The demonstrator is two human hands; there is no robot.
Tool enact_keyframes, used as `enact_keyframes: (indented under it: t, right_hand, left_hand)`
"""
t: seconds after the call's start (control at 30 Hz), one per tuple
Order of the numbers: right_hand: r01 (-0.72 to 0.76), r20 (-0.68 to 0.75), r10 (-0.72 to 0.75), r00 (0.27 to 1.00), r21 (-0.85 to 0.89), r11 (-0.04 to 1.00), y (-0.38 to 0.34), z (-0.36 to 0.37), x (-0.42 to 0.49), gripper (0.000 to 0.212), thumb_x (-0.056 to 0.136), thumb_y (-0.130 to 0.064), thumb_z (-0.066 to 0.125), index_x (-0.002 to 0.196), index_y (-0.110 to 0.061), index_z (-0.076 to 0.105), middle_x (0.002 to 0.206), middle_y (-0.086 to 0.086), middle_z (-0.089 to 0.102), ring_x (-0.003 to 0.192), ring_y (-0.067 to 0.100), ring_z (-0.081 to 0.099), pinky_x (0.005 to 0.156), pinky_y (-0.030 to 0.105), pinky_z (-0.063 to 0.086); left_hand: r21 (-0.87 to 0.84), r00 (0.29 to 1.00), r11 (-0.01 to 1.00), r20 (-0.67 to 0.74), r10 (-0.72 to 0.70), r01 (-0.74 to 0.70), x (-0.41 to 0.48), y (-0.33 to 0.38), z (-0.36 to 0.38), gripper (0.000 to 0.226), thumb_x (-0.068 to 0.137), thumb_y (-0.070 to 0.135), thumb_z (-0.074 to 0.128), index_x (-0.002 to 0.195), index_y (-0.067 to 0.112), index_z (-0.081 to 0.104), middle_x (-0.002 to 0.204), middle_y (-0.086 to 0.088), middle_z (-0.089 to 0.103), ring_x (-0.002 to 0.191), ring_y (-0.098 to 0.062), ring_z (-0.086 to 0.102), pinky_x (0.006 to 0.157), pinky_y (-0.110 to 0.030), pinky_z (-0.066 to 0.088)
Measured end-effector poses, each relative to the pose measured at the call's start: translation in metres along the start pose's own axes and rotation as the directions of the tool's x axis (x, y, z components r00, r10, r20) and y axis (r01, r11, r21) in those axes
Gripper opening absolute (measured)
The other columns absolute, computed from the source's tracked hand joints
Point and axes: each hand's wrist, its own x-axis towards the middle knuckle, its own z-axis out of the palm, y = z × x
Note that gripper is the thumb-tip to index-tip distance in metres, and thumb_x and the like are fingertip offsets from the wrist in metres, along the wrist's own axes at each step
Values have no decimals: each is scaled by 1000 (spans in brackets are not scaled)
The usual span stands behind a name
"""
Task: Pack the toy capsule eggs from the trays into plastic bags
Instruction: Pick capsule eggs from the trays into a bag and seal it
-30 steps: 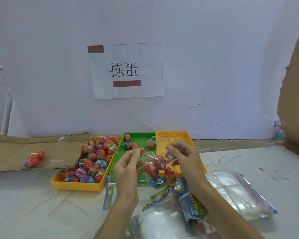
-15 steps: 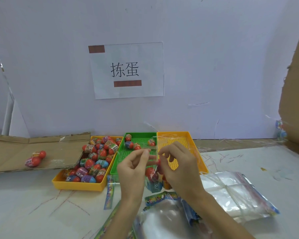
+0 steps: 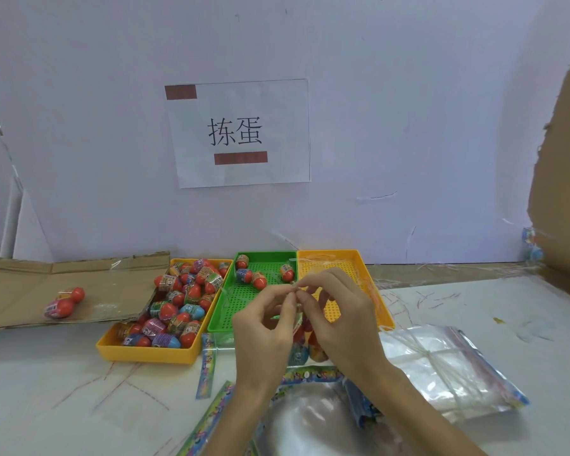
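My left hand (image 3: 264, 327) and my right hand (image 3: 339, 317) meet in front of the trays, both pinching the top edge of a clear plastic bag (image 3: 301, 347) that hangs between them with a few capsule eggs inside, mostly hidden behind my hands. The left yellow tray (image 3: 152, 353) is heaped with red, blue and purple eggs (image 3: 178, 304). Several eggs (image 3: 259, 278) lie at the far end of the green tray (image 3: 244, 311). No eggs show in the right yellow tray (image 3: 369, 291).
A filled bag of eggs (image 3: 63, 302) lies on flattened cardboard (image 3: 20, 291) at the left. Stacks of clear bags (image 3: 441, 366) with colourful header strips lie at the right and near me. A cardboard box wall (image 3: 563, 179) stands at the far right.
My hands have drawn together at the bag's top, from spread apart to fingertips touching. The bag's mouth went from held wide to pinched together.
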Motion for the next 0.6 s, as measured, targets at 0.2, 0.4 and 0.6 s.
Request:
enact_keyframes:
  t: [0.2, 0.4, 0.6]
  right_hand:
    - [50, -33, -50, 998, -8, 999, 2, 1, -2, 3, 90, -11, 71, 92, -12, 73, 89, -6, 64, 73, 3, 55, 67, 15, 48]
    - [42, -27, -42, 999, 4, 999, 4, 1, -2, 3, 89, -8, 72, 91, -10, 73, 87, -3, 65, 75, 4, 57, 68, 12, 48]
    - [43, -3, -43, 999, 21, 999, 5, 1, -2, 5, 89, -10, 72, 94, -10, 75, 92, -2, 67, 81, 2, 59, 74, 8, 47]
  left_hand:
    - [61, 997, 996, 46, 56, -59, -2, -5, 0, 25, 97, 17, 59, 102, 35, 75, 87, 12, 75, 78, -15, 74, 65, -30, 61]
    - [101, 995, 991, 56, 82, -87, -3, -7, 1, 29, 97, 16, 59, 105, 41, 72, 89, 17, 75, 79, -11, 74, 64, -35, 63]
    - [148, 992, 982, 60, 108, -116, -3, -11, 0, 29, 98, 15, 58, 105, 41, 69, 87, 17, 72, 78, -11, 73, 62, -35, 62]
